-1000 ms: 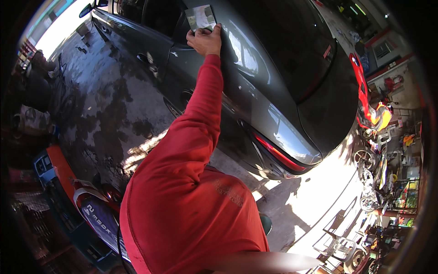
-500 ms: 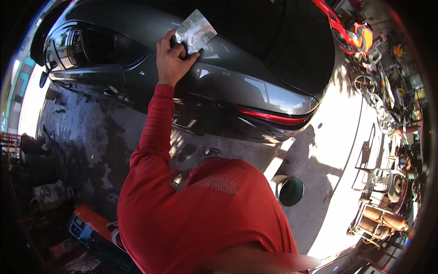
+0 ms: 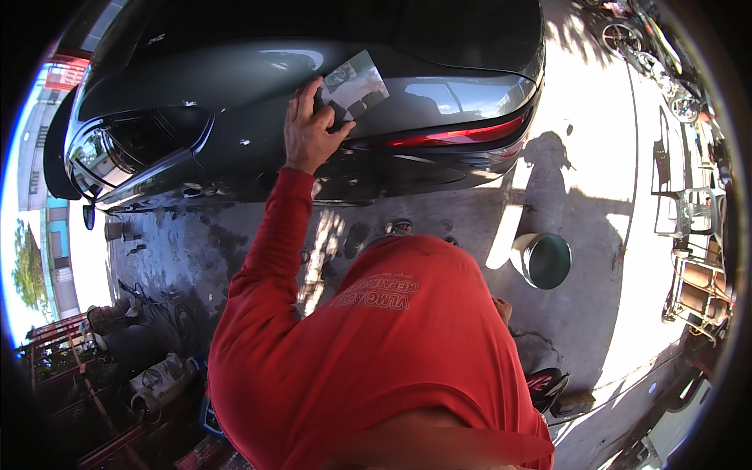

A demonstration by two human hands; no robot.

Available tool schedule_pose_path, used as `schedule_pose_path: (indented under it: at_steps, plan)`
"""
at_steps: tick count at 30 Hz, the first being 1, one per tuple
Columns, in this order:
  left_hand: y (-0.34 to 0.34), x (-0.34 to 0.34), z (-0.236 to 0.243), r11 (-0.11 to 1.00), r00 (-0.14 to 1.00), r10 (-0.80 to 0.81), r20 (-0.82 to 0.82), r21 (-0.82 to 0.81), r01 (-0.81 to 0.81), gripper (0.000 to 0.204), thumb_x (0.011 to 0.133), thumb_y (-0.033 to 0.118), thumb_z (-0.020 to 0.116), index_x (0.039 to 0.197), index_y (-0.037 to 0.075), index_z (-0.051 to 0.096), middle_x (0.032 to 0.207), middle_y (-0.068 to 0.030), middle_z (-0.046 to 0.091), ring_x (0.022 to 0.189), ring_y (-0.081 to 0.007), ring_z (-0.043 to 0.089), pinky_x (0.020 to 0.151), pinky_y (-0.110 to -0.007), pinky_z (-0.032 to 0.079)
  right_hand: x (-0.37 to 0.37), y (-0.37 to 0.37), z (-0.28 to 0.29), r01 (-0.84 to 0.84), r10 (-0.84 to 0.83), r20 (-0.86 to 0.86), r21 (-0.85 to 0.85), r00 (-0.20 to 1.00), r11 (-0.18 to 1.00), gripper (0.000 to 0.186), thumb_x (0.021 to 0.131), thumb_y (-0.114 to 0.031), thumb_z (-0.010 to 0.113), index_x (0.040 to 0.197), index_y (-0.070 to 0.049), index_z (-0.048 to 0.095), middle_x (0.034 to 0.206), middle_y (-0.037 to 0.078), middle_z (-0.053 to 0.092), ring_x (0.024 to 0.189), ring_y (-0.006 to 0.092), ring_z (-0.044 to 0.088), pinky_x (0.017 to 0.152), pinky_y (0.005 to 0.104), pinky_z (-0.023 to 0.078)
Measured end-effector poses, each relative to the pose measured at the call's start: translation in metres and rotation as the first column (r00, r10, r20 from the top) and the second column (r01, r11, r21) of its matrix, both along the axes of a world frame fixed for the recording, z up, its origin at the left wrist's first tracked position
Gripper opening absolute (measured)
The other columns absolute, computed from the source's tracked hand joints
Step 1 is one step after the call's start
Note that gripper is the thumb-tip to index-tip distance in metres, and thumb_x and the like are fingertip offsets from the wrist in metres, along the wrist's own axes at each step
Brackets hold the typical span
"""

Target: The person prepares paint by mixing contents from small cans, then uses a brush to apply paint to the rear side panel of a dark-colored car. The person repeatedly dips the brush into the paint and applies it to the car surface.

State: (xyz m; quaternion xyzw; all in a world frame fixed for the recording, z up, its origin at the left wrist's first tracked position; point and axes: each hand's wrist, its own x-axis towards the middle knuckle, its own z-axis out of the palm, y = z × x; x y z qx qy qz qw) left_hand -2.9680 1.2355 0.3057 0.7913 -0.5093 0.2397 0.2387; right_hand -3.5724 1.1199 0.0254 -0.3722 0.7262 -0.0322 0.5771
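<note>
My left hand (image 3: 311,135) is stretched out over the rear side of a dark grey car (image 3: 258,94). Its fingers and thumb grip one edge of a square, mirror-like sheet (image 3: 362,84) that reflects light and dark patches. The sheet sits tilted over the glossy body panel, above the red tail light (image 3: 462,135); whether it touches the paint I cannot tell. What looks like my right hand (image 3: 504,310) shows only as a small patch beside my red shirt, its fingers hidden.
A bucket (image 3: 547,261) with a dark inside stands on the concrete floor (image 3: 595,227) to the right. Bicycle wheels (image 3: 622,37) and a metal cart (image 3: 701,290) line the far right. Clutter, including a dark cylinder (image 3: 137,347), lies at the lower left.
The view has shifted, so the car appears higher and the bucket farther right. My left hand still grips the sheet, which now appears lower, nearer the tail light. A patch of my right hand shows now.
</note>
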Motion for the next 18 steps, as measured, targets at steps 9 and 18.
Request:
schedule_pose_path:
  at_steps: [9, 18]
  plan:
    - [0.025, -0.005, -0.019, 0.981, 0.987, 0.160, 0.016, -0.113, -0.157, 0.049, 0.062, 0.021, 0.096, 0.063, 0.008, 0.049, 0.152, -0.0139, 0.049, 0.136, -0.0411, 0.051, 0.112, -0.053, 0.045, -0.039, -0.022, -0.042, 0.035, -0.035, 0.069, 0.012, 0.997, 0.999, 0.026, 0.088, -0.016, 0.081, 0.100, 0.002, 0.067, 0.083, 0.013, 0.070, 0.064, 0.0228, 0.067, 0.054, 0.0360, 0.053]
    - [0.030, -0.022, -0.045, 0.922, 0.960, 0.256, -0.117, -0.268, -0.279, 0.046, 0.061, 0.023, 0.096, 0.064, 0.008, 0.053, 0.150, -0.0155, 0.051, 0.132, -0.0433, 0.053, 0.108, -0.053, 0.047, -0.066, -0.096, -0.093, -0.007, 0.017, 0.191, -0.048, 0.981, 0.999, 0.030, 0.086, -0.015, 0.083, 0.101, 0.006, 0.066, 0.088, 0.017, 0.071, 0.073, 0.0252, 0.070, 0.061, 0.0384, 0.057]
